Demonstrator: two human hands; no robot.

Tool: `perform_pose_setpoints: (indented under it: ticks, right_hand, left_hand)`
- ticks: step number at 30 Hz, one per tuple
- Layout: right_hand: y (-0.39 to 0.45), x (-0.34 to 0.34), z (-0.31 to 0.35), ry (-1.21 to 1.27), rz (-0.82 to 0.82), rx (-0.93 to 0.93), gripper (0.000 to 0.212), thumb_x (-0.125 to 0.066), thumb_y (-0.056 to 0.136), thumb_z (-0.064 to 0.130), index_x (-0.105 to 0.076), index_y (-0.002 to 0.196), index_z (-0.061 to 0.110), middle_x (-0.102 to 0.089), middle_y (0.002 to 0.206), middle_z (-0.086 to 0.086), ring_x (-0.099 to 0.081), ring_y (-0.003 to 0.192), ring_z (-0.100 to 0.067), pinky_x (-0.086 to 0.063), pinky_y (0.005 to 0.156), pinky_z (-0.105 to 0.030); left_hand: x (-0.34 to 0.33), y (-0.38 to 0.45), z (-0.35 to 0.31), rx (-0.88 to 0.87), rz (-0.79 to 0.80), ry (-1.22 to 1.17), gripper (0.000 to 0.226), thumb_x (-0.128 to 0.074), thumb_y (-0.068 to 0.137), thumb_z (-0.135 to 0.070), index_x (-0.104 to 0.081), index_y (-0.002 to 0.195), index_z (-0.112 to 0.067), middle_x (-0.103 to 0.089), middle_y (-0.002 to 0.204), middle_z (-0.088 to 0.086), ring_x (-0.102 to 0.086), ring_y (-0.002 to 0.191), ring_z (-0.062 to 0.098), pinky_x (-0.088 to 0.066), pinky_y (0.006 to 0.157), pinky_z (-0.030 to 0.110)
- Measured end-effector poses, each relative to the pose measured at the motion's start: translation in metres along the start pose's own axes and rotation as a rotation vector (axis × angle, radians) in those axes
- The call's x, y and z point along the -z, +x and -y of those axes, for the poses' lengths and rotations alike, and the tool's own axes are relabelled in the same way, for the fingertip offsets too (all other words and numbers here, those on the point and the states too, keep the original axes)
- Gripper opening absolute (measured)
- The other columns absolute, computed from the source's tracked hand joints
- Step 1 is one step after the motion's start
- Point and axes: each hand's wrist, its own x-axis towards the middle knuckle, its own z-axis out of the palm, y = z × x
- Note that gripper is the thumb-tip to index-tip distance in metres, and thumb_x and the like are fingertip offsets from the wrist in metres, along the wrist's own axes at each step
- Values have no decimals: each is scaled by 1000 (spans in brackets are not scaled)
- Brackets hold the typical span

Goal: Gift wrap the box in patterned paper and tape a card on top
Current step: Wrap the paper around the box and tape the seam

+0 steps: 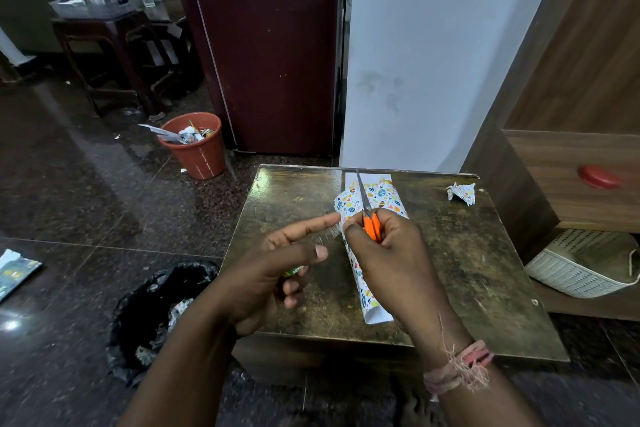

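Dark polished floor surrounds a small worn table [294, 204], with two bins near it: an orange one [197, 149] full of scraps and a black-lined one [156, 315] just beside the table's left edge. One crumpled paper scrap [462, 192] lies at the far right corner. One box, wrapped in white paper with coloured eggs [372, 198], lies lengthwise mid-table, partly hidden by the hands. The right hand [388, 253] grips orange-handled scissors [369, 215], blades pointing away. The left hand [273, 270] pinches a strip of clear tape [327, 230], lower fingers curled round a small green item.
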Motion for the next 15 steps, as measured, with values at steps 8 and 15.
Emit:
perform_pose_setpoints:
  ticks: [8, 15]
  right_hand:
    - [1, -2, -4, 11, -40, 13, 25, -66, 94, 22, -58, 86, -1, -30, 54, 10, -26, 49, -11, -25, 46, -26]
    - [1, -1, -2, 81, 15, -61, 35, -81, 84, 37, -52, 99, 25, -45, 67, 7, -40, 56, -13, -39, 57, -32]
  left_hand:
    - [3, 1, 1, 92, 67, -200, 47, -64, 83, -13, -72, 130, -19, -38, 67, -4, -32, 45, 0, -31, 37, 12]
    - [13, 9, 7, 156, 181, -595, 62, -73, 78, -6, -62, 139, -5, -40, 70, -3, -39, 46, 1, -39, 36, 10]
